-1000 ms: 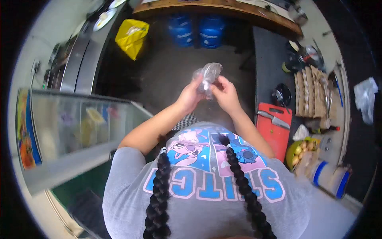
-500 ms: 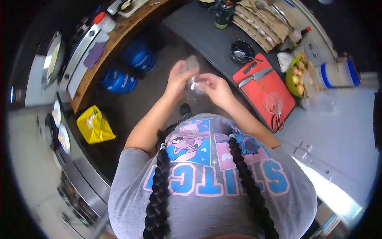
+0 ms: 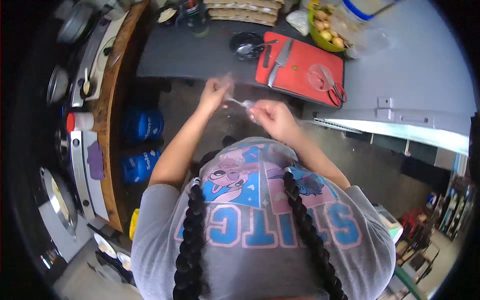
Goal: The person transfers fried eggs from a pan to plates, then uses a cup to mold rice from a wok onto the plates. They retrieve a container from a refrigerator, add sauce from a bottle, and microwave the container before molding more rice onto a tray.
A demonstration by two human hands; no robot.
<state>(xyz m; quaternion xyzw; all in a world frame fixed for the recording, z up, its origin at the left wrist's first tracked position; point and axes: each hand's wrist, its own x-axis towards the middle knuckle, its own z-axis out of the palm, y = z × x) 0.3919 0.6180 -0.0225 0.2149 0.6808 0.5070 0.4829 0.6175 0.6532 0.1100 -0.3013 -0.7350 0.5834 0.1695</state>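
Note:
A small clear plastic bag is stretched between both hands in front of my chest. My left hand pinches one end of it, raised near the counter edge. My right hand grips the other end, fingers closed around the twisted plastic. Both hands hover over the dark floor, just short of the grey counter. What the bag contains I cannot make out.
On the counter lie a red cutting board with a knife and scissors, a black bowl with a spoon, a green bowl of onions and egg trays. Blue gas cylinders stand at left under a wooden shelf.
The view has swung round to face the grey counter. The hands have pulled apart, drawing the plastic bag out thin between them; earlier it was bunched up at both hands.

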